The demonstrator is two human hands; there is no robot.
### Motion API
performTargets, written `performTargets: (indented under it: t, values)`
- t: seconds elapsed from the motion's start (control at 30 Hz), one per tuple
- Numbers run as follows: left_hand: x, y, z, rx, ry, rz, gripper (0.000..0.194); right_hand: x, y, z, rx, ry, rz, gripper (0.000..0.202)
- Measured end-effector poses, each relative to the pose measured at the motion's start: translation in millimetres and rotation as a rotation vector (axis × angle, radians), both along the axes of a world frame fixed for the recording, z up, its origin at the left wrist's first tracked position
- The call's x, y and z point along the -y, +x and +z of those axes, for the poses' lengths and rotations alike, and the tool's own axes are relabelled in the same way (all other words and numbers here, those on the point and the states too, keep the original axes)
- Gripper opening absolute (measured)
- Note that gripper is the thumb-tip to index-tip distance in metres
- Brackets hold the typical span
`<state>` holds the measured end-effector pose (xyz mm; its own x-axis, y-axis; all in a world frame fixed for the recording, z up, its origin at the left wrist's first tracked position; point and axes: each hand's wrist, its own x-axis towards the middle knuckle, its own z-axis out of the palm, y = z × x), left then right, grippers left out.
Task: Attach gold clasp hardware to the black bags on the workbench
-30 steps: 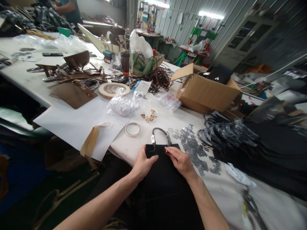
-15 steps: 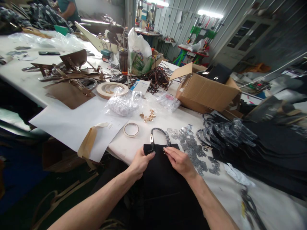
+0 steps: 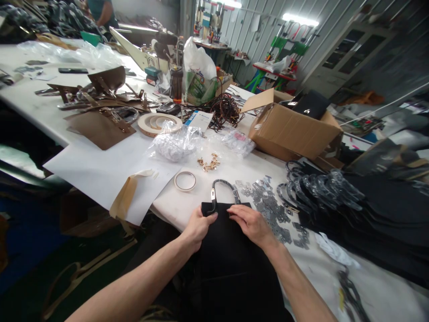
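My left hand (image 3: 200,224) is closed on the top left edge of a black bag panel (image 3: 226,264), thumb on the front face. A curved black handle (image 3: 225,182) in clear wrap rises from the panel's top edge, with a gold fitting (image 3: 212,194) at its left end. My right hand (image 3: 252,223) pinches a small gold metal piece against the panel below the handle's right end; fingertips mostly cover it. Beyond the panel lie several gold fittings (image 3: 209,163) and a tape roll (image 3: 185,181). Flat grey metal plates (image 3: 268,206) are scattered right of my right hand.
Black panels with wrapped handles (image 3: 321,190) are stacked at the right, near pliers (image 3: 351,293). A cardboard box (image 3: 291,129), plastic bag (image 3: 174,143), tape rolls (image 3: 147,125) and brown leather pieces (image 3: 100,127) stand farther back. Another person (image 3: 103,12) is at the far left.
The view has shifted slightly. My right fingertips now cover more of the small gold piece at the panel. My left hand keeps its hold.
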<state>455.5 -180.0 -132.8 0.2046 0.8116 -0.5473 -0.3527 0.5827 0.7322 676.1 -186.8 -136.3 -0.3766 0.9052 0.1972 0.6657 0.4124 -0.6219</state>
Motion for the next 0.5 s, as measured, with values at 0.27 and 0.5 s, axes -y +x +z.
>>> performTargets:
  t: [0.27,0.5]
  values:
    - [0.6,-1.8,-9.0,0.016,0.058,-0.01,0.032,-1.5,-9.9,9.8,0.034,-0.045,-0.005,0.032]
    - [-0.8,-1.3,-0.8,-0.011,0.107,-0.016,0.028,7.7,-17.4,7.0,0.159,0.075,-0.073,0.032]
